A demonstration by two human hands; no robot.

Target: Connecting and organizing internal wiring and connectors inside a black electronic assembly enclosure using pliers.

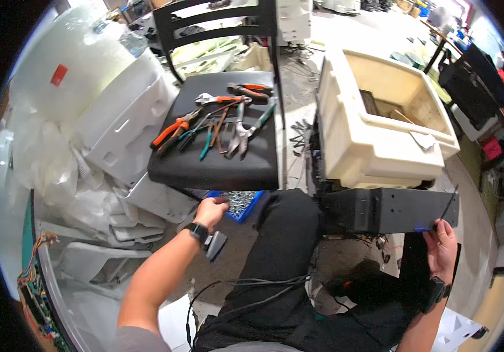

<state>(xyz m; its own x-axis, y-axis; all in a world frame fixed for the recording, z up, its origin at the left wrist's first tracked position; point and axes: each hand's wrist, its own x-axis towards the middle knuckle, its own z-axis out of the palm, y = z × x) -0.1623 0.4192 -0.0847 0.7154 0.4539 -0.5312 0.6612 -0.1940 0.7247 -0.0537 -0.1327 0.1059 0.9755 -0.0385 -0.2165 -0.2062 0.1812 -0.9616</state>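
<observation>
The left hand, its fingers drawn together, lies at the left rim of a shallow blue plastic tray filled with small metal pieces, below the near edge of a black padded chair; whether the fingertips pinch a piece cannot be told; the right hand is closed on the near right corner of a long, flat, dark-grey panel, a thin dark strip rising beside the fingertips; the panel lies at right, on the near side of a cream plastic box-shaped housing, its left end just beside a leg in black trousers. Possible faults: the panel could tip or slip — one corner alone appears to be gripped; the tray could spill if knocked by the leg or the grey flat piece at the left wrist; the black cables across the lap could snag if the leg shifts.
</observation>
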